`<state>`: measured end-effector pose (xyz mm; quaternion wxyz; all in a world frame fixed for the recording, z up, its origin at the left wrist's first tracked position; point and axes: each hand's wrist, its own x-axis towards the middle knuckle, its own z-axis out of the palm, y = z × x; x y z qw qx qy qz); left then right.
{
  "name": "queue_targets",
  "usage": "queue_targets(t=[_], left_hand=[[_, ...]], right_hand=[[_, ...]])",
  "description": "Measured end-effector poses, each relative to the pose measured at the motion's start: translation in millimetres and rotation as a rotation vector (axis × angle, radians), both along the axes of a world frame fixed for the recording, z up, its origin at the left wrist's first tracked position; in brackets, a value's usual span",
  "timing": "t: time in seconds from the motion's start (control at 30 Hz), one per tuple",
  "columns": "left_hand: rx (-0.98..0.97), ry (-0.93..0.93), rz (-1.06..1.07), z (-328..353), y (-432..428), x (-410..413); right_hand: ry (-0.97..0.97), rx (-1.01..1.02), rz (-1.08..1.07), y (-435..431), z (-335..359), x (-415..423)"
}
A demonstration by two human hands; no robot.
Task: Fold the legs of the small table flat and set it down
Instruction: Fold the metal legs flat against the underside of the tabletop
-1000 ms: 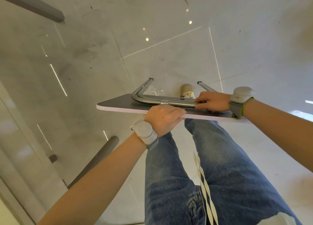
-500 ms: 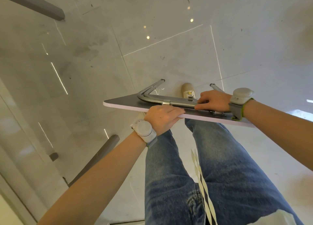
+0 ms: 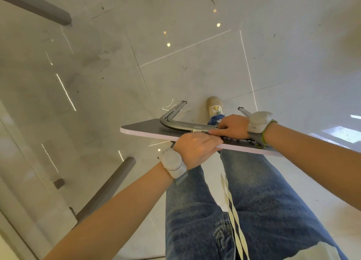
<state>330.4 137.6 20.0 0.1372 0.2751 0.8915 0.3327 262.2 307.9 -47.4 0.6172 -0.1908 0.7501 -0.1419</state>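
The small table (image 3: 140,127) is held upside down in the air above my legs, dark underside up, with a pale pink edge facing me. Grey metal tube legs (image 3: 172,120) lie nearly flat against the underside, their ends pointing away from me; another leg end (image 3: 243,111) shows beyond my right wrist. My left hand (image 3: 195,150) grips the near edge of the board from below. My right hand (image 3: 232,127) rests on top, its fingers closed around the leg tube at the hinge bracket. Both wrists carry grey bands.
A glossy pale tiled floor (image 3: 195,64) lies below. My jeans (image 3: 244,210) and one shoe (image 3: 214,107) are under the table. A grey furniture leg (image 3: 109,187) slants at lower left, and another grey bar (image 3: 39,7) crosses the upper left corner.
The table has shifted slightly to the right and its right end has dropped a little. The tube legs have swung closer to the underside. Both hands keep their grips.
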Motion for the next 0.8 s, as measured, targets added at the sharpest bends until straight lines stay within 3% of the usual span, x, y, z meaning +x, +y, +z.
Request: queue_targets(t=[0.2, 0.53, 0.7, 0.8], left_hand=[[-0.018, 0.037, -0.017, 6, 4, 16], [0.004, 0.055, -0.087, -2, 4, 20], [0.016, 0.000, -0.072, -7, 7, 17], [0.003, -0.031, -0.050, -8, 9, 20]], right_hand=[[-0.015, -0.070, 0.148, -21, 6, 1], [-0.072, -0.088, 0.048, -46, 1, 0], [-0.082, -0.143, -0.165, -44, -7, 11], [-0.100, -0.156, -0.174, -45, -6, 9]])
